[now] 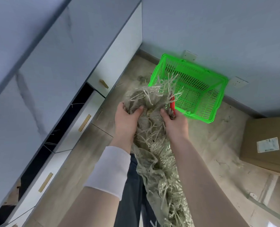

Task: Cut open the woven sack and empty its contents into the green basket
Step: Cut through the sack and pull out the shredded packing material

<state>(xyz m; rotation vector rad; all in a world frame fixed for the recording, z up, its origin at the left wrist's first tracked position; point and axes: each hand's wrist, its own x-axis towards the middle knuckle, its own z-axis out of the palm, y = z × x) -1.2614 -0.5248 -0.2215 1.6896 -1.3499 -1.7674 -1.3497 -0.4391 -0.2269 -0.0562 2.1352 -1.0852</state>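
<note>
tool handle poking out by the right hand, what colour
The tool handle is bright red; head view, beside the green plastic basket.

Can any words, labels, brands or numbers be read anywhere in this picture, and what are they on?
White paper label on the brown cardboard box: printed lines, too blurred to read.
White mark on the dark trousers at the bottom edge: cut off, unreadable.
Bright green plastic basket and frayed grey-green woven sack: no writing shows.
</note>
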